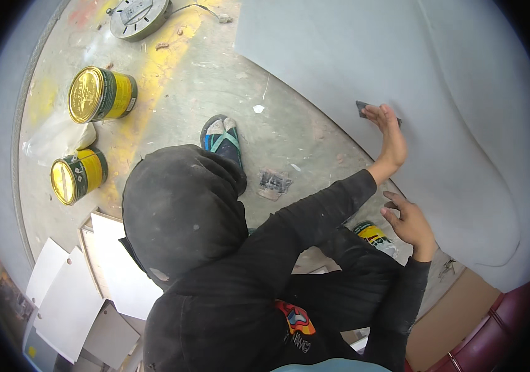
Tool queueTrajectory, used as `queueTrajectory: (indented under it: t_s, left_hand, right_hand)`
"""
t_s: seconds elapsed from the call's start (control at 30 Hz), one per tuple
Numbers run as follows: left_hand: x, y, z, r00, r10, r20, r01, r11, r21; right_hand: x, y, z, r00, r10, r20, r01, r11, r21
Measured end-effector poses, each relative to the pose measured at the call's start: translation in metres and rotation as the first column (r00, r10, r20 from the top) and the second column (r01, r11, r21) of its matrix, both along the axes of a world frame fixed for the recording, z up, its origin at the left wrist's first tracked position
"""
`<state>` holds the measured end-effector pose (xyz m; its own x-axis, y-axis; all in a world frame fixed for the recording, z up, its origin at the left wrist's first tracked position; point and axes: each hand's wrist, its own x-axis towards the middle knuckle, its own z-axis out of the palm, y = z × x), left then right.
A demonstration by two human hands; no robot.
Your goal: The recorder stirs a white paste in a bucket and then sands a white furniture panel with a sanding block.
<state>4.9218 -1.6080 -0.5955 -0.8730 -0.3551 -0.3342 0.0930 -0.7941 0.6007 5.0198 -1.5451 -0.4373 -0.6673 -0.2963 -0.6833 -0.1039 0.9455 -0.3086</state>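
A small dark piece of sandpaper (360, 108) lies against a large grey curved panel (463, 155). My left hand (390, 139) reaches across to the right and presses it there, fingers closed over it; part of the piece is covered by them. Nearer to me, my right hand (415, 224) hangs by the panel's lower edge, holding nothing, its fingers loosely bent and apart. Whether its fingertips touch the panel I cannot tell. Both arms wear dusty black sleeves.
Green and yellow cans (119, 94) stand at the left beside a clear plastic bag (60, 146). Another can (373, 235) is below my hands. White boards (70, 304) lean at lower left. A round metal device (141, 18) sits far off. Brown cardboard (441, 319) lies lower right.
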Motion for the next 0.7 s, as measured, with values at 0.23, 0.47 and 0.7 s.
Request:
queueTrajectory:
  t_s: [0.23,0.47,0.7]
  left_hand:
    - [0.020,-0.025,0.022,0.998,0.032,0.047,-0.019,0.967,-0.253]
    - [0.007,-0.086,0.050,0.944,0.137,-0.299,-0.322,0.570,-0.756]
    - [-0.066,-0.208,0.019,0.740,0.546,-0.394,-0.518,0.088,-0.851]
  right_hand:
    - [-0.002,0.017,-0.011,0.997,-0.015,0.080,0.000,0.983,0.183]
    - [0.006,0.025,-0.017,0.999,-0.002,0.035,0.001,0.999,0.040]
    - [0.002,0.019,-0.013,0.998,0.055,0.033,-0.058,0.993,0.100]
